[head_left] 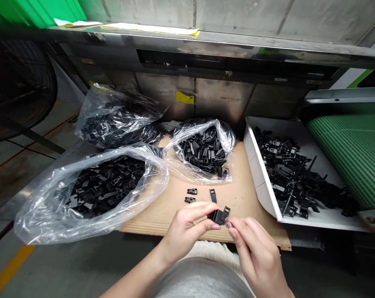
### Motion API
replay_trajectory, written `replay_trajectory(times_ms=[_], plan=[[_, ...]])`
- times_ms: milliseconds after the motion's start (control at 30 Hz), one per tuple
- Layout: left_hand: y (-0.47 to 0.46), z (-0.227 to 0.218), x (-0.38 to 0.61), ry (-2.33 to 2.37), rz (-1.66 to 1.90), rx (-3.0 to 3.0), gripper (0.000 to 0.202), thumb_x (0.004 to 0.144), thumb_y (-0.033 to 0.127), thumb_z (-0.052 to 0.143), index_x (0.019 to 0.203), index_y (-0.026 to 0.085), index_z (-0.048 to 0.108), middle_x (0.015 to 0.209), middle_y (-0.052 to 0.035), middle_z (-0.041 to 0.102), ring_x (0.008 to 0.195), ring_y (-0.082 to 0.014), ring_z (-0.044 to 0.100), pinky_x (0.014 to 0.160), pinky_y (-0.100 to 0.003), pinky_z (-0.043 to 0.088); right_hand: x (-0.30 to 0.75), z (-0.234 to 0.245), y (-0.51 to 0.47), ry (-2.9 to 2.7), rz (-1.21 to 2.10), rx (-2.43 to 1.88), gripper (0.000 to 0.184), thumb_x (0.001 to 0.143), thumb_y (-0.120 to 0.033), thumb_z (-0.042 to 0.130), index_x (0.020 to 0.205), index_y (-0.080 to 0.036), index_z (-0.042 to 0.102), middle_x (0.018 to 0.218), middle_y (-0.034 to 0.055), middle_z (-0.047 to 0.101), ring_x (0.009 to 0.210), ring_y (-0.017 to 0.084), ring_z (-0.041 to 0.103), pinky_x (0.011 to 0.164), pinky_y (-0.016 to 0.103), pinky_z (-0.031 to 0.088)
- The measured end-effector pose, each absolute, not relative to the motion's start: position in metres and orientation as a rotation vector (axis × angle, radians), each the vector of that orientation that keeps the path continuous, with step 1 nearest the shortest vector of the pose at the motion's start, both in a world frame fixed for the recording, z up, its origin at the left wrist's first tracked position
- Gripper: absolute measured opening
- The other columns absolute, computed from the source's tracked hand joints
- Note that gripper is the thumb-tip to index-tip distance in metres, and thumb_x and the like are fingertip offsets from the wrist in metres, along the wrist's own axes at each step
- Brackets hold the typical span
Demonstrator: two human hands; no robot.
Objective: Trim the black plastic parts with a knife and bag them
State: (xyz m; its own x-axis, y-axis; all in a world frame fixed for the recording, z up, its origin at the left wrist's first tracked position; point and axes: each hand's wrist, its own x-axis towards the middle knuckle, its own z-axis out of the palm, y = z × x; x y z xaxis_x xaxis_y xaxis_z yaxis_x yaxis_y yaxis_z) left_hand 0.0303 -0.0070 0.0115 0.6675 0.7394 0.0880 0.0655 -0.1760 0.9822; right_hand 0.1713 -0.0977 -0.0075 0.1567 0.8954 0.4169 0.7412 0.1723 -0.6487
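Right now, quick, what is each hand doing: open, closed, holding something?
Left hand: closed, gripping a black plastic part between thumb and fingers.
Right hand: closed, fingertips pinching that part's right end.

Left hand (186,231) and right hand (256,258) pinch a black plastic clip (219,216) between their fingertips, above a cardboard sheet (246,196). On the sheet: two small clips (191,195), a black strip (213,195), an open plastic bag (178,163) of black parts. Two fuller bags (51,211) lie to the left. White tray (258,174) of black parts sits right, beside a green belt (349,157).
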Motion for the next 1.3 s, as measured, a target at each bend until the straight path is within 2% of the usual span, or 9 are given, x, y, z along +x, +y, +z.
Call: replay_trajectory(times_ms=[133,233,400,567,767,900,1033,1200,1300], plan=[[-0.009,0.015,0.03,0.598,0.644,1.673,0.011,0.076,0.022,0.059,0.082,0.016,0.065,0.078,-0.0023,0.063,0.074,-0.0152,0.057,0.07,-0.023,0.043,0.189,-0.009,-0.094,-1.469,0.171,-1.72,0.02,0.085,-0.021,0.043,0.092,-0.016,0.06,0.077,0.0078,0.06,0.072,0.018,0.057,0.064,0.027,0.044],[-0.008,0.015,0.031,0.635,0.689,1.678,0.014,0.076,0.019,0.059,0.088,0.018,0.065,0.085,-0.0022,0.064,0.08,-0.0152,0.057,0.074,-0.023,0.043,0.195,-0.003,-0.096,-1.409,0.411,-1.677,0.021,0.085,-0.027,0.043,0.095,-0.019,0.06,0.084,0.0073,0.058,0.075,0.017,0.057,0.06,0.023,0.046],[-0.004,0.012,0.034,0.629,0.742,1.741,0.018,0.078,0.016,0.055,0.095,0.019,0.063,0.089,-0.0029,0.064,0.086,-0.0157,0.056,0.077,-0.023,0.042,0.181,0.007,-0.096,-1.359,0.664,-1.536,0.023,0.086,-0.023,0.039,0.089,-0.017,0.061,0.063,0.0016,0.054,0.049,0.01,0.051,0.047,0.02,0.044],[-0.005,0.013,0.033,0.602,0.783,1.831,0.017,0.08,0.018,0.054,0.093,0.019,0.063,0.087,-0.0031,0.064,0.084,-0.0154,0.056,0.076,-0.023,0.042,0.174,0.01,-0.084,-1.399,0.524,-1.577,0.022,0.085,-0.021,0.041,0.076,-0.017,0.061,0.061,0.0017,0.055,0.055,0.012,0.052,0.052,0.021,0.042],[-0.004,0.009,0.033,0.713,0.773,1.792,0.016,0.079,0.021,0.055,0.091,0.018,0.064,0.083,-0.0036,0.064,0.078,-0.0163,0.057,0.071,-0.024,0.044,0.17,0.008,-0.083,-1.51,0.51,-1.57,0.024,0.085,-0.019,0.039,0.072,-0.017,0.058,0.058,0.0011,0.052,0.052,0.012,0.05,0.049,0.021,0.039],[0.003,0.003,0.036,0.916,0.842,1.671,0.017,0.076,0.021,0.058,0.091,0.018,0.065,0.088,-0.004,0.064,0.084,-0.0185,0.056,0.076,-0.028,0.045,0.168,0.006,-0.086,-1.56,0.634,-1.503,0.026,0.085,-0.021,0.039,0.067,-0.017,0.058,0.055,0.0003,0.049,0.049,0.011,0.047,0.047,0.022,0.036],[0.006,0.004,0.039,0.855,0.819,1.717,0.016,0.073,0.023,0.061,0.087,0.019,0.067,0.09,-0.0051,0.059,0.089,-0.0199,0.053,0.081,-0.031,0.042,0.176,0.006,-0.079,-1.163,0.815,-1.594,0.024,0.083,-0.033,0.044,0.073,-0.016,0.058,0.058,-0.0004,0.048,0.05,0.01,0.045,0.044,0.02,0.036],[0.003,0.008,0.041,0.762,0.656,1.749,0.016,0.074,0.027,0.059,0.086,0.021,0.068,0.075,-0.0025,0.056,0.07,-0.0157,0.051,0.069,-0.028,0.043,0.183,0.009,-0.067,-1.026,1.1,-1.494,0.025,0.076,-0.041,0.054,0.071,-0.016,0.053,0.056,-0.0032,0.044,0.047,0.008,0.039,0.041,0.018,0.033],[0.002,0.01,0.04,0.66,0.487,1.572,0.021,0.076,0.025,0.056,0.095,0.019,0.064,0.075,-0.0015,0.06,0.061,-0.012,0.052,0.061,-0.025,0.044,0.185,0.01,-0.066,-0.959,1.068,-1.509,0.026,0.077,-0.04,0.053,0.068,-0.016,0.05,0.056,-0.0033,0.044,0.048,0.008,0.04,0.042,0.018,0.033]])
